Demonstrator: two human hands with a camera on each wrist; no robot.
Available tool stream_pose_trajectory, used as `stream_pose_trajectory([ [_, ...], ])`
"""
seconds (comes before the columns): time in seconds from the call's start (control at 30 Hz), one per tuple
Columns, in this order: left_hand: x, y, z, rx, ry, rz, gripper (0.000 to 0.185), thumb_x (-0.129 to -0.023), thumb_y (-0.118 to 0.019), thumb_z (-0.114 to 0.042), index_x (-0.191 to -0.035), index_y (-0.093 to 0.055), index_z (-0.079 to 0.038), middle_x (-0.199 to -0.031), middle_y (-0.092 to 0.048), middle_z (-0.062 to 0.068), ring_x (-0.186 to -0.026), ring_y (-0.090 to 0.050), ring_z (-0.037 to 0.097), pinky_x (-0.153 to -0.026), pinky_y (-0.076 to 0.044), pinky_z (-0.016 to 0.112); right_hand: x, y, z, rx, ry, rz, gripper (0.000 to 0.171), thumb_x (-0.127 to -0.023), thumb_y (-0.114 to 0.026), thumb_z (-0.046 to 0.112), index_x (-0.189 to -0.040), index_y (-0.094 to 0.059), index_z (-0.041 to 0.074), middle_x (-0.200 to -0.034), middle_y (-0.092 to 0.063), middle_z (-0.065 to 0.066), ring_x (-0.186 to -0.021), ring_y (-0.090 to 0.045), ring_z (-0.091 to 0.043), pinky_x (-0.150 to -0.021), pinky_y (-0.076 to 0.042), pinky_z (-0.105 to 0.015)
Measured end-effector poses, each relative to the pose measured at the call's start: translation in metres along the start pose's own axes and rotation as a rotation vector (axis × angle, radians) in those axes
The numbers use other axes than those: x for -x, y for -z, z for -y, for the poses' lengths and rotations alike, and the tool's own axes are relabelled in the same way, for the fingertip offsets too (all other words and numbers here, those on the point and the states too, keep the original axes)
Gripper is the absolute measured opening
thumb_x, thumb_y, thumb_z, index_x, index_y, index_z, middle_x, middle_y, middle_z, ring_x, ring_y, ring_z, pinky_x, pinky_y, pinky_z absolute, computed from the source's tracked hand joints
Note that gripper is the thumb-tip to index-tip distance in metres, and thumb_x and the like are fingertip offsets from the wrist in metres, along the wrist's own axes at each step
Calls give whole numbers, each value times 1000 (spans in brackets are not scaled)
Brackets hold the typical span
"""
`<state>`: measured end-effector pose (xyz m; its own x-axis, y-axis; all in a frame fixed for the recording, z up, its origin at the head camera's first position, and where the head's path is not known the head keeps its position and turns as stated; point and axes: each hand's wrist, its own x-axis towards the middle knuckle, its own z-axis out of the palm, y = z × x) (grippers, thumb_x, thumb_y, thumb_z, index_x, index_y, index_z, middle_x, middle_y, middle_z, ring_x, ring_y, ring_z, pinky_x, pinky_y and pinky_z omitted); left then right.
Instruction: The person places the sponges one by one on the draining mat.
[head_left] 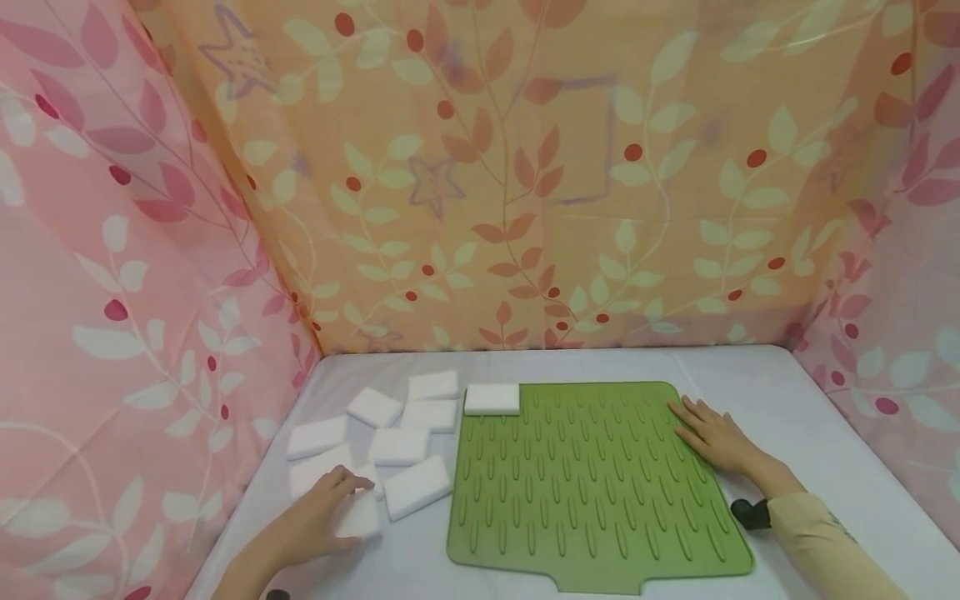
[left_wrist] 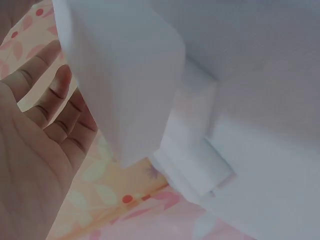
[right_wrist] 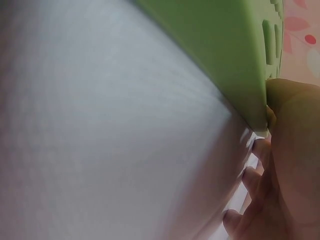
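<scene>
While my left hand (head_left: 318, 521) curls over a white sponge block (head_left: 358, 515) near the table's (head_left: 750, 375) front-left corner, gripping it, my right hand (head_left: 716, 437) rests flat, fingers straight, on the green mat's (head_left: 592, 492) right edge. Mat lies directly right of the held block; left hand is nearer.

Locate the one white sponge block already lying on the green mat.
In the head view, the white sponge block sits on the green mat's far-left corner, beside the loose blocks.

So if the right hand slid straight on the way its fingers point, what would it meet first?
The right hand points up-left across the green mat. Nothing stands there; the white block on the mat's far left corner lies off that line, probably.
</scene>
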<state>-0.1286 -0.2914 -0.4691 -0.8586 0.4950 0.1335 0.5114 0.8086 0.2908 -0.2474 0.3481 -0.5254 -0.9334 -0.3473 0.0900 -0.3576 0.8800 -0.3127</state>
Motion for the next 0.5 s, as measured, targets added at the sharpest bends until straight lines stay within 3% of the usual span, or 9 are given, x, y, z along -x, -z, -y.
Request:
stream_pose_trajectory([
  [0.23, -18, 6, 2, -26, -35, -47, 66, -63, -84, -29, -121, -55, -17, -105, -46, -9, -96, -44, 6, -80, -47, 32, -1, -1, -1, 3, 0, -7, 53, -97, -44, 33, -142, -36, 5, -143, -31, -29, -128, -25, -53, -95, -16, -73],
  [0.5, -39, 6, 3, -49, -94, -45, 67, -66, -82, -31, -124, -54, -16, -108, -48, -6, -98, -45, 8, -84, -47, 34, 0, -4, -2, 1, 3, -11, 52, -97, -45, 32, -141, -36, 5, -143, -31, -29, -128, -25, -53, -94, -16, -73],
])
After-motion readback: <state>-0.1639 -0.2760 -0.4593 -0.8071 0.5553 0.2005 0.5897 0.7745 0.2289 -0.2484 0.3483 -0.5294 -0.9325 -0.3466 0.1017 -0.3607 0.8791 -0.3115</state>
